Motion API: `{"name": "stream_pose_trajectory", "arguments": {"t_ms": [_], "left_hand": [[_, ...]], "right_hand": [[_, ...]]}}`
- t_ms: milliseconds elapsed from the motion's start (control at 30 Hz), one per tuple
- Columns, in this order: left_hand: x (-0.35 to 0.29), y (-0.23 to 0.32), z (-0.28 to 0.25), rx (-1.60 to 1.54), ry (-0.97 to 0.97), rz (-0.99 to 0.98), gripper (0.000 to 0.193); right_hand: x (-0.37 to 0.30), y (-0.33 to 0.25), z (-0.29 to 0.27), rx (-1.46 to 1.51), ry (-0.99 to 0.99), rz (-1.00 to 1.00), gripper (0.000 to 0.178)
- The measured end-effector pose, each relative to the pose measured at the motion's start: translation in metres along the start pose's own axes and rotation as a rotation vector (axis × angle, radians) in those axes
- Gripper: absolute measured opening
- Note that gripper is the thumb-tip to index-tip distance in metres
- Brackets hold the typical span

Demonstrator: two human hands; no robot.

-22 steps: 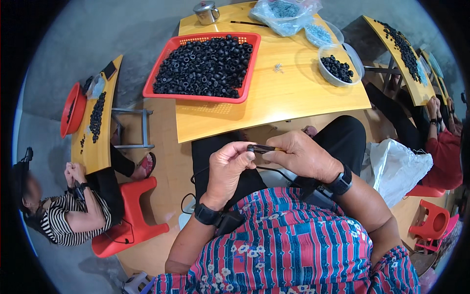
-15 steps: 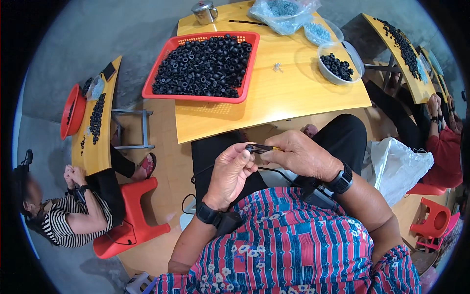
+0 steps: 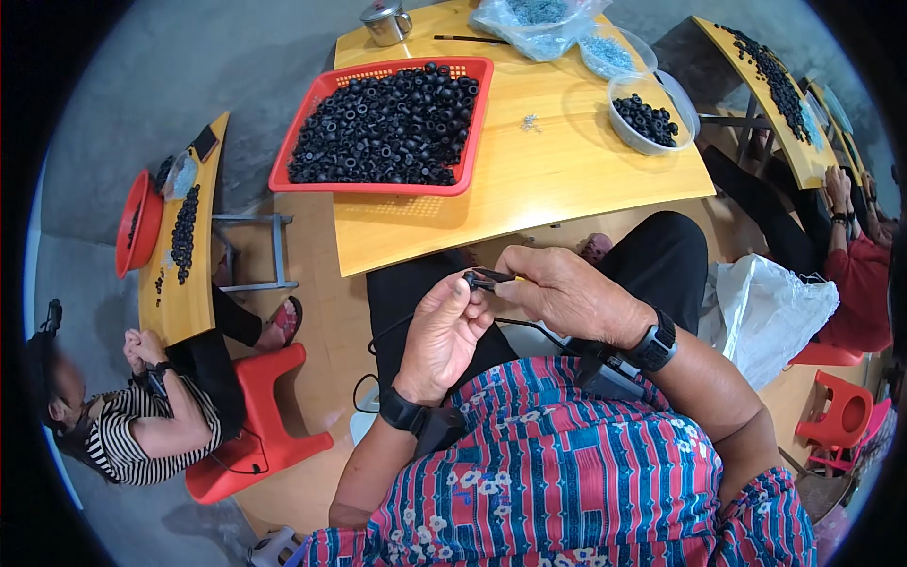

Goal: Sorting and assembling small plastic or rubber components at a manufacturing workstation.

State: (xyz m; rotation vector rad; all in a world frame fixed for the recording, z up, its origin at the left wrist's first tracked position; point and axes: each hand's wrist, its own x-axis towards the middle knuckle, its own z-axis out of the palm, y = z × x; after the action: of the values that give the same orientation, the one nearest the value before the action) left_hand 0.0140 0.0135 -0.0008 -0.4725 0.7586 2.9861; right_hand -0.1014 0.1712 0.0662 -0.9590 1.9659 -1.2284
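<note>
My left hand [image 3: 440,333] pinches a small black ring-like part [image 3: 470,281] between thumb and fingers, above my lap and just off the table's near edge. My right hand [image 3: 574,300] grips a slim dark hand tool [image 3: 495,275] with a bit of yellow on it. The tool's tip meets the black part; its exact kind is hidden by my fingers. Beyond my hands, a red plastic basket [image 3: 368,187] heaped with similar black parts [image 3: 383,128] sits on the yellow table [image 3: 567,184]. A clear bowl [image 3: 647,146] at the right holds more of them.
Tiny clear pieces [image 3: 531,123] lie mid-table. Bags and a tub of bluish pieces [image 3: 607,55], a dark stick [image 3: 470,39] and a metal mug [image 3: 385,23] stand farther back. A white sack [image 3: 770,307] is at my right. People sit at side tables left and right.
Both my hands have shifted slightly left together, still holding the black part and the tool. The view has tilted a little. At the left, the seated person's clasped hands have moved slightly.
</note>
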Motion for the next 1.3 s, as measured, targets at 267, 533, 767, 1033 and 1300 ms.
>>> {"name": "stream_pose_trajectory", "arguments": {"t_ms": [267,533,767,1033,1300], "left_hand": [[0.000,-0.001,-0.003,-0.090,0.039,-0.030,0.030],[0.001,-0.003,-0.007,-0.139,-0.013,-0.005,0.031],[0.000,-0.002,-0.004,0.022,0.002,0.065,0.031],[0.000,-0.004,0.001,0.162,0.014,0.113,0.032],[0.002,-0.005,-0.003,0.160,-0.003,0.149,0.032]], "right_hand": [[-0.002,-0.003,-0.005,-0.070,-0.078,0.014,0.014],[-0.004,-0.002,0.002,0.069,0.112,0.054,0.016],[-0.005,0.004,0.010,-0.112,0.170,-0.044,0.015],[-0.006,0.007,0.010,-0.012,0.168,-0.032,0.015],[-0.009,0.001,0.008,0.060,0.166,0.043,0.016]]}}
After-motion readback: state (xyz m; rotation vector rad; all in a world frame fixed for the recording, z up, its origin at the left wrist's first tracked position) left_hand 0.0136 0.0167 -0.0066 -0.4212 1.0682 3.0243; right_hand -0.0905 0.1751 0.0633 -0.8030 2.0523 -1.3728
